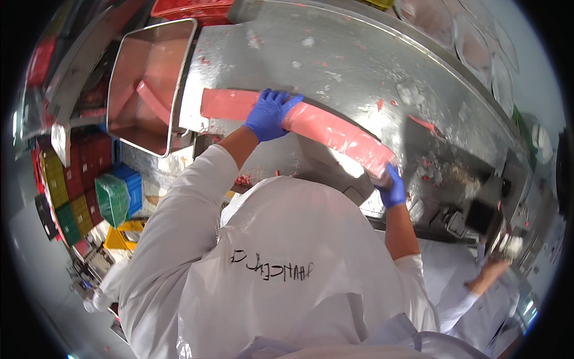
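Observation:
A long, pale pink log that looks like processed meat lies across the steel table in front of me, curved in this view, with a glossy surface. My left hand, in a blue glove, lies over its left-middle part, fingers over the far side and thumb apart. At the right end, my right hand, also blue-gloved, is closed around the log's tip; some of its fingers are hidden. To the left, a deep steel tub holds a pink stick-shaped piece.
Pink scraps and wet residue litter the steel table. A red crate sits beyond the tub. Stacked coloured crates stand at left. At right are dark equipment and another person's hand.

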Demonstrator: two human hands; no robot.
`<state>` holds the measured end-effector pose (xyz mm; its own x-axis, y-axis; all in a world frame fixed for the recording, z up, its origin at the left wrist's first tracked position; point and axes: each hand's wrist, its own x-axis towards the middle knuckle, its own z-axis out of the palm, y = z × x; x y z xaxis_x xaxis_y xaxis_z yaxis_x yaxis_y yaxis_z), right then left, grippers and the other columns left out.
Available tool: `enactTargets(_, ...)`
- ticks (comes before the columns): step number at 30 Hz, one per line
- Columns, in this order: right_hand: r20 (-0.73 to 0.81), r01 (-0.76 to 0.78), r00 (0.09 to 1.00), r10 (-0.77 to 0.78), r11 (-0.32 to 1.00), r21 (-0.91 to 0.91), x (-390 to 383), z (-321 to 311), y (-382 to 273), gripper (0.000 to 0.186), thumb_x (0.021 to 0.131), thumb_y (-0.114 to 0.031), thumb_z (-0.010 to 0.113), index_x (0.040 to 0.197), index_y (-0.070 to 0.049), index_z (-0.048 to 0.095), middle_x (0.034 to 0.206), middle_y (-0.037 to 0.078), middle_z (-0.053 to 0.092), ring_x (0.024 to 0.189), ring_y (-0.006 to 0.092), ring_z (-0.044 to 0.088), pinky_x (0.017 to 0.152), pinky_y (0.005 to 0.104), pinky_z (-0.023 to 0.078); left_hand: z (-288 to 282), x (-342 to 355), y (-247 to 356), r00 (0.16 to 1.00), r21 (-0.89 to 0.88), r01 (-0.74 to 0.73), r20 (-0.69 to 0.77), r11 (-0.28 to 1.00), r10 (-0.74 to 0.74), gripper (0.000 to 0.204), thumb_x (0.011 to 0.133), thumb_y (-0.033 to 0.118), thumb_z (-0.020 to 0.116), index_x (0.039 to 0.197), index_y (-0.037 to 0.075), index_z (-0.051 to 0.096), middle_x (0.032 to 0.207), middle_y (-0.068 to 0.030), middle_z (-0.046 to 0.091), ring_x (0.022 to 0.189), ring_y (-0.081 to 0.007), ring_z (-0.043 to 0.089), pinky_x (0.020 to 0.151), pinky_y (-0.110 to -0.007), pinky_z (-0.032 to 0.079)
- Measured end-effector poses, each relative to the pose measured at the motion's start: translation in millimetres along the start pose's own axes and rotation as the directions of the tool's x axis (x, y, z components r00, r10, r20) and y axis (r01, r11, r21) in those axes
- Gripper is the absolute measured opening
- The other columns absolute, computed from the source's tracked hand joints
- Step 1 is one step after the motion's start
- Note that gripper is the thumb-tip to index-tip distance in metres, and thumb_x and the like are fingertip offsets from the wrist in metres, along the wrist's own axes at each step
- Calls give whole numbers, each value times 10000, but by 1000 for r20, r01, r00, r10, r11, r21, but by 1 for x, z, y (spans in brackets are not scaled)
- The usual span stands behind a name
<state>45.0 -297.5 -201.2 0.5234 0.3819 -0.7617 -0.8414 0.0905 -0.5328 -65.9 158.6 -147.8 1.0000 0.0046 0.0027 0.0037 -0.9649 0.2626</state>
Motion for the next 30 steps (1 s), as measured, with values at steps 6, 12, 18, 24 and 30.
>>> enactTargets(6,-231,-97,970,73,991,-95,-72,-10,-72,481,979,-358,588,1406,-144,533,1267,60,607,944,175,605,682,319,511,4,-20,-8,997,-92,-35,62,995,40,848,682,351,810,1439,170,472,1229,-118,553,1184,-326,517,1079,-504,332)
enactTargets(12,21,357,933,-359,918,-170,-75,100,-211,535,1030,-400,515,1441,-57,506,1409,118,562,1168,250,615,814,391,571,7,-23,-12,998,-71,-51,-29,996,49,813,709,321,801,1439,170,477,1233,-124,556,1184,-320,519,1096,-490,328)
enactTargets(18,-54,435,853,-519,765,-475,-3,107,-152,795,1030,-588,400,1579,-36,238,1652,86,232,1511,245,238,1223,408,178,5,-25,-14,999,-80,-17,-38,997,14,804,713,351,812,1428,188,482,1320,-138,542,1262,-330,495,1148,-497,294)
enactTargets(24,-291,195,879,-377,842,-503,49,18,-18,571,1023,-450,539,1415,-36,507,1388,70,558,1246,210,522,1038,383,428,-2,-35,-17,1000,-52,12,-20,999,-13,795,709,326,818,1422,209,486,1361,-134,532,1292,-315,488,1163,-500,287)
enactTargets(30,-61,-12,998,-3,967,-254,7,-64,-33,503,1047,-414,498,1397,-53,517,1345,69,574,1151,204,573,928,358,492,0,-36,-25,1000,-40,-6,8,999,7,764,743,352,789,1433,239,481,1368,-121,550,1318,-311,480,1161,-505,291)
